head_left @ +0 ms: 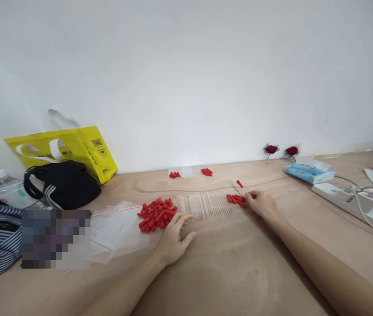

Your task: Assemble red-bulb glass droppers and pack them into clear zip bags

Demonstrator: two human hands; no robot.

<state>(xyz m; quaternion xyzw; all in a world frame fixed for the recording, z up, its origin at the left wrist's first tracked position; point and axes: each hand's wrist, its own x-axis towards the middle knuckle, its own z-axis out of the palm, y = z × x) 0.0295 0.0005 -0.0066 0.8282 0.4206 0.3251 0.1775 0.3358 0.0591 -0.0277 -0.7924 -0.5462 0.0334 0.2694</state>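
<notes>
Pinched in my right hand [259,202] is a dropper [241,186], a thin clear tube with a red rubber bulb at its upper end, tilted to the left. Just left of that hand, several red-bulbed droppers [236,200] lie together on the table. My left hand [178,239] rests palm down with its fingers apart and holds nothing that I can see. Its fingertips are beside a heap of loose red rubber bulbs [156,214] and the near edge of a row of thin clear tubes [202,206].
Clear plastic bags [120,230] lie left of the heap. Bagged red-bulbed pieces [207,172] sit by the wall. At left are a yellow bag [89,149], a black cap [70,184] and a bottle [6,188]; at right, tissues [309,172] and a power strip [357,206] with cables.
</notes>
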